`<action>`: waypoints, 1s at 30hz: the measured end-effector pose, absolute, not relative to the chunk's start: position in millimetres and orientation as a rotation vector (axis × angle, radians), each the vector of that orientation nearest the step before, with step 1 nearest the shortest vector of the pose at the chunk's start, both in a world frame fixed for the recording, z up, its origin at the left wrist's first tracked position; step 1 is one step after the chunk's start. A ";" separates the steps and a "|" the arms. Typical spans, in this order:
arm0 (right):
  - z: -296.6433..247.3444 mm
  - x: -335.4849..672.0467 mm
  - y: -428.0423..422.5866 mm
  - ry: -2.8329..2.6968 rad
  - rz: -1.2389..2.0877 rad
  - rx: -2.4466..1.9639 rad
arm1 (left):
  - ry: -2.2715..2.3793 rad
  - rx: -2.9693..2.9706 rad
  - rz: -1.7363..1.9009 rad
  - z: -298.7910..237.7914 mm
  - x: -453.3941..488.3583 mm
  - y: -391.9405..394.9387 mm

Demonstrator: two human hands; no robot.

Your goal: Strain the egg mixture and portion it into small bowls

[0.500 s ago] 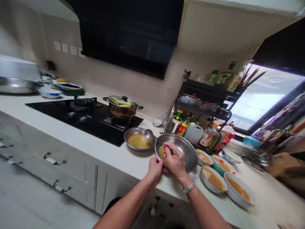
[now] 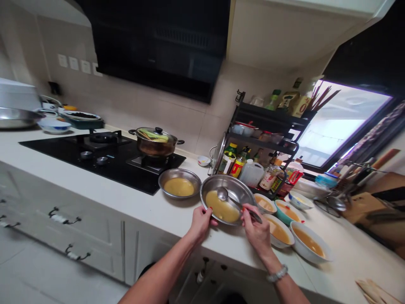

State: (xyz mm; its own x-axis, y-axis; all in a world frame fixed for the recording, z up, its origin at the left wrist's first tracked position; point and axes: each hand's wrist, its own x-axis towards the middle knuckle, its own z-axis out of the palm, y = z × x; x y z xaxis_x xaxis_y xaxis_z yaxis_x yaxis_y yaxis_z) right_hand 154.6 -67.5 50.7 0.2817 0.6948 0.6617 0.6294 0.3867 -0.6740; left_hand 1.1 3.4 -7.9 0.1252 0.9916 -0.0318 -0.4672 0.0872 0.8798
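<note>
A large steel bowl (image 2: 245,190) stands tilted toward me on the counter, with yellowish liquid gathered at its near side. My left hand (image 2: 202,221) grips its near left rim, thumb on the inside. In my right hand (image 2: 256,230) is the handle of a metal ladle (image 2: 222,194). The ladle's round head is over the liquid inside the bowl; I cannot tell how deep it dips. Just left of it sits a smaller steel bowl (image 2: 180,172) holding similar liquid. Close to my right hand are several bowls of orange-brown liquid, among them a white bowl (image 2: 311,253).
A lidded pot (image 2: 156,145) sits on the black gas hob (image 2: 117,169) to the left. Behind the bowls rises a black rack (image 2: 268,145) with bottles and jars. Knives and utensils crowd the right corner. The white counter (image 2: 152,207) ends at a front edge close to my forearms.
My right hand has moved right, carrying the ladle's head from over the smaller steel bowl into the large one. The large bowl leans nearer to me. The view has shifted slightly.
</note>
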 end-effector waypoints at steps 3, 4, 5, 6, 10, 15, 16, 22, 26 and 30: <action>48.0 152.3 -75.4 -1.306 0.189 -1.327 | 0.797 0.857 1.278 -6.8 0.7 2.6; 48.9 150.9 -76.6 -1.254 0.232 -1.325 | 0.797 0.854 1.279 -6.4 0.5 2.3; 50.3 149.9 -77.1 -1.198 0.267 -1.317 | 0.796 0.850 1.279 -6.0 0.4 2.1; 52.1 149.4 -76.8 -1.145 0.297 -1.304 | 0.793 0.847 1.280 -5.7 0.2 1.9; 58.5 152.8 -72.9 -0.962 0.382 -1.235 | 0.780 0.838 1.281 -5.2 0.1 1.6; 64.7 156.6 -71.0 -0.813 0.470 -1.165 | 0.798 0.830 1.270 -4.9 0.5 1.8; 66.3 156.7 -71.0 -0.797 0.481 -1.155 | 0.802 0.831 1.268 -4.7 0.4 1.8; 80.9 155.1 -68.9 -0.750 0.488 -1.117 | 0.790 0.840 1.268 -3.9 -0.9 1.2; 94.7 146.6 -64.2 -0.764 0.511 -1.086 | 0.790 0.849 1.273 -3.9 -0.9 1.2; 105.1 128.8 -51.1 -0.802 0.518 -1.034 | 0.798 0.840 1.263 -4.5 0.0 1.5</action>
State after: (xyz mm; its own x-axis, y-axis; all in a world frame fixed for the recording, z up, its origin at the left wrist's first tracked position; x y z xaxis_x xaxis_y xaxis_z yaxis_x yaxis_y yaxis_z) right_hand 128.8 -51.1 105.1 0.6145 0.7138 0.3360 -0.0122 0.4344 -0.9006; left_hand 0.0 1.5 -4.5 0.1316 0.9901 -0.0484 -0.4688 0.1052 0.8770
